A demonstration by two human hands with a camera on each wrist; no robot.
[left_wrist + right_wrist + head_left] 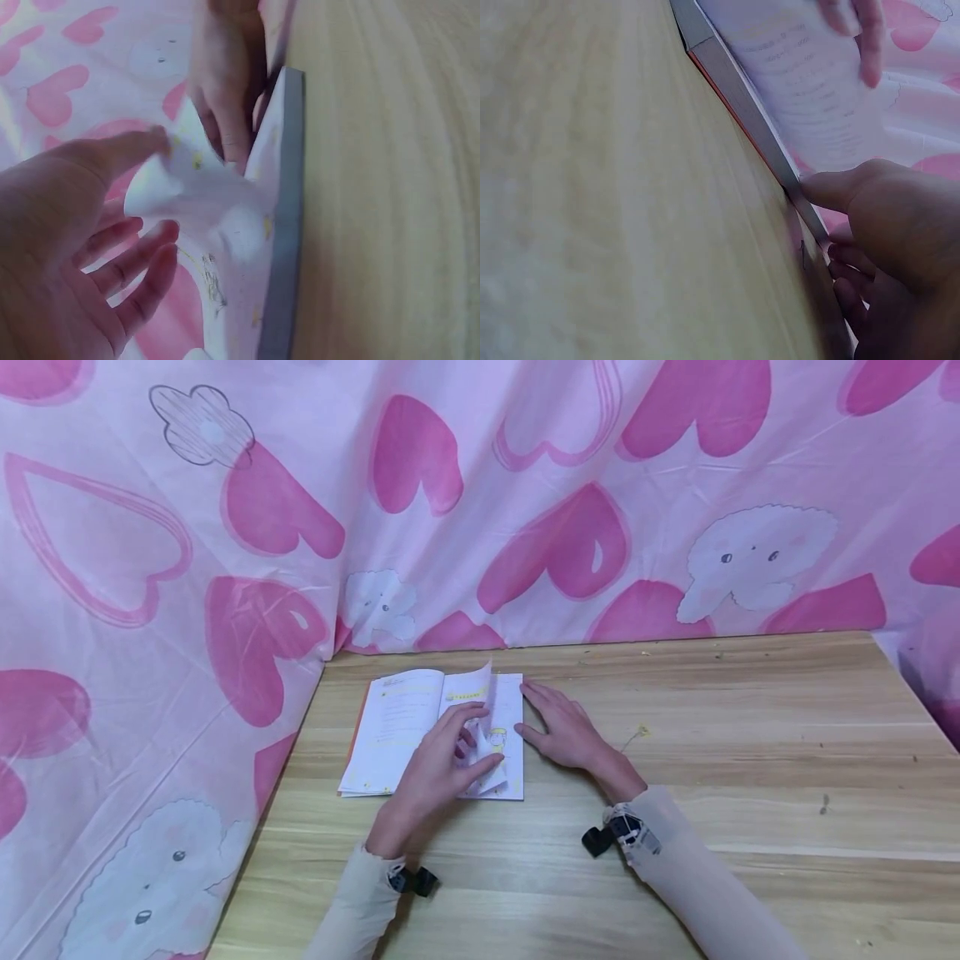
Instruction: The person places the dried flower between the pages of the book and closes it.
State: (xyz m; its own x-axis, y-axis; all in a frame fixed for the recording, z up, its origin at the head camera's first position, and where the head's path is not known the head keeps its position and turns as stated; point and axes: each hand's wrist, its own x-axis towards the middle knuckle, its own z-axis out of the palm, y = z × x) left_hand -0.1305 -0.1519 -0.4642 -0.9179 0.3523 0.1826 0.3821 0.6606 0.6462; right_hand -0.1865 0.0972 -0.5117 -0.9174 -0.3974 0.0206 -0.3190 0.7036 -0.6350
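An open book (397, 727) with white printed pages and an orange cover edge lies on the wooden table. One page (480, 680) stands up, bent, over the right half. My left hand (442, 756) is over that half; in the left wrist view its thumb and fingers are spread around the curling page (176, 187), not pinched together. At the book's right edge rests my right hand (566, 727), fingers extended. The right wrist view has its thumb (832, 187) against the edge of the page block (742, 97).
Beyond the wooden table (712, 710) hangs a pink cloth (465, 560) with hearts and white cartoon animals, at the back and left. A small yellow mark (642, 730) is on the tabletop right of the right hand. Each wrist wears a black camera (597, 841).
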